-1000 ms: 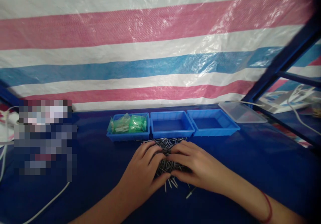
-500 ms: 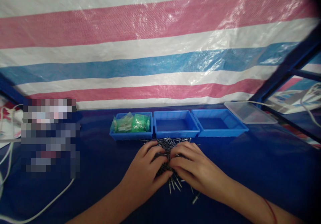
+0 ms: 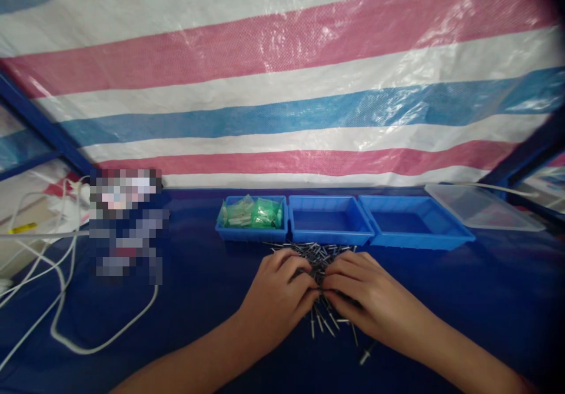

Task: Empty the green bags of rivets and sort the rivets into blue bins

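A loose pile of blind rivets (image 3: 315, 254), thin silvery pins with thicker ends, lies on the dark blue tabletop. From the left, my left hand (image 3: 285, 282) reaches into the pile with fingers curled and thumb pressed in. My right hand (image 3: 359, 285) comes from the other side, its fingers closed among the rivets too. The fingertips of both hands nearly meet over the pile's middle and hide the exact pieces they grip. Some rivets fan out below the hands, and a single rivet (image 3: 365, 356) lies apart nearer to me.
Behind the pile stand a blue bin (image 3: 251, 235) with green-tinted packets, a bare middle bin (image 3: 331, 236) and a bare right bin (image 3: 419, 240). A translucent lid (image 3: 485, 209) lies at the right. White cables (image 3: 62, 323) and a blurred-out patch occupy the left. Striped sheeting (image 3: 282, 106) hangs behind.
My view has turned left, so everything sits further right in the picture. Both hands stay at the rivet pile, their fingertips a little more drawn together.
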{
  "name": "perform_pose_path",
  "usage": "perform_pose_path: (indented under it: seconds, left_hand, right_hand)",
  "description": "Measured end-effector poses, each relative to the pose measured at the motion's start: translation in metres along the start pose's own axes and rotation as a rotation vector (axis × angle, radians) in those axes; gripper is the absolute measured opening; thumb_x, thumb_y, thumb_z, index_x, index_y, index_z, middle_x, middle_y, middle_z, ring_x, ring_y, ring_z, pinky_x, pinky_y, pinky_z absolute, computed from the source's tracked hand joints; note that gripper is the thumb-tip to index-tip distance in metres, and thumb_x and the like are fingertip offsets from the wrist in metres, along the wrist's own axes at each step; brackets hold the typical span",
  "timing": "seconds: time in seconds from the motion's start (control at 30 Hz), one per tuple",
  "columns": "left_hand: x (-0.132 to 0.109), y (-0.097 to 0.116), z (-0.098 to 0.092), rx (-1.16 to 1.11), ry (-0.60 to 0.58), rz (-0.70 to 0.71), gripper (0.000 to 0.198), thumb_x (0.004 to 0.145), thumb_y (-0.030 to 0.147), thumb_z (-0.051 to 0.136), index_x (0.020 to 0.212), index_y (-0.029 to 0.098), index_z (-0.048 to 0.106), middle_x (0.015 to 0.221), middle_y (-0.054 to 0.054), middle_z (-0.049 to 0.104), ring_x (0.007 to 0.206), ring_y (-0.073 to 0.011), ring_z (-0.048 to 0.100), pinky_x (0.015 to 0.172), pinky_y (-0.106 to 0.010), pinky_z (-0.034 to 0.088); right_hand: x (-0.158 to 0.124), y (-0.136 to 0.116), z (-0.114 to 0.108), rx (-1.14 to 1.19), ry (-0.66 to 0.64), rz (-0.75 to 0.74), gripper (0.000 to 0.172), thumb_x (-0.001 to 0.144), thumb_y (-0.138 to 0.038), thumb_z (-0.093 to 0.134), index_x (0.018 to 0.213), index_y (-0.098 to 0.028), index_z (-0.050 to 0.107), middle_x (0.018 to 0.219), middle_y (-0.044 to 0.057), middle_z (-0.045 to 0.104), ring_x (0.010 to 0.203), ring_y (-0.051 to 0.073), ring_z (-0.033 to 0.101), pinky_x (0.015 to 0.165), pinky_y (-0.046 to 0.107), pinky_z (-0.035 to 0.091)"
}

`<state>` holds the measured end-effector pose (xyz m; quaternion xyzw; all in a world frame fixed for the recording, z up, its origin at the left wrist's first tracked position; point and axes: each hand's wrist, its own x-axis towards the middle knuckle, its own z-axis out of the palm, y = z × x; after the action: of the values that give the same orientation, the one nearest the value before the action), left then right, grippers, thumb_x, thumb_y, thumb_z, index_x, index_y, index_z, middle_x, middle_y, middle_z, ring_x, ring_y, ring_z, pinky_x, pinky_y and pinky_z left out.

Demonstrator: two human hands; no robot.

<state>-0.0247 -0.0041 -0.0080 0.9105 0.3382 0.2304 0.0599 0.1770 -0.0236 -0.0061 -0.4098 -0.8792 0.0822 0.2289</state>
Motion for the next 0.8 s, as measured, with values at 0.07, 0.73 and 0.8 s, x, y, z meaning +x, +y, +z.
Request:
perform_pose_path:
  seconds: [0.07,0.73,0.8]
  left_hand:
    - [0.001,0.002,-0.002,0.009,0.021,-0.001,0.009,0.09,0.026,0.056,0.089,0.021,0.063,0.107,-0.003,0.063,0.114,-0.0236,0.049,0.096,-0.042,0.042]
    - [0.004,0.007,-0.005,-0.342,0.197,-0.204,0.002,0.085,0.025,0.062,0.084,0.022,0.062,0.082,0.001,0.068,0.081,-0.0167,0.062,0.074,-0.03,0.044]
    - [0.004,0.008,-0.003,-0.344,0.188,-0.212,0.003,0.084,0.025,0.063,0.085,0.022,0.062,0.082,0.001,0.067,0.081,-0.0165,0.062,0.073,-0.029,0.044]
  right_hand:
    - [0.0,0.002,0.0,0.001,0.009,-0.012,0.012,0.088,-0.017,0.054,0.09,-0.022,0.065,0.086,0.003,0.064,0.085,0.019,0.056,0.078,0.036,0.042]
    - [0.005,-0.011,-0.002,0.495,0.364,0.204,0.009,0.088,-0.028,0.056,0.087,-0.021,0.063,0.082,0.003,0.067,0.077,0.016,0.063,0.071,0.028,0.051]
    - [0.006,-0.014,-0.003,0.521,0.373,0.197,0.01,0.088,-0.027,0.056,0.086,-0.021,0.063,0.081,0.003,0.067,0.076,0.016,0.062,0.07,0.028,0.051]
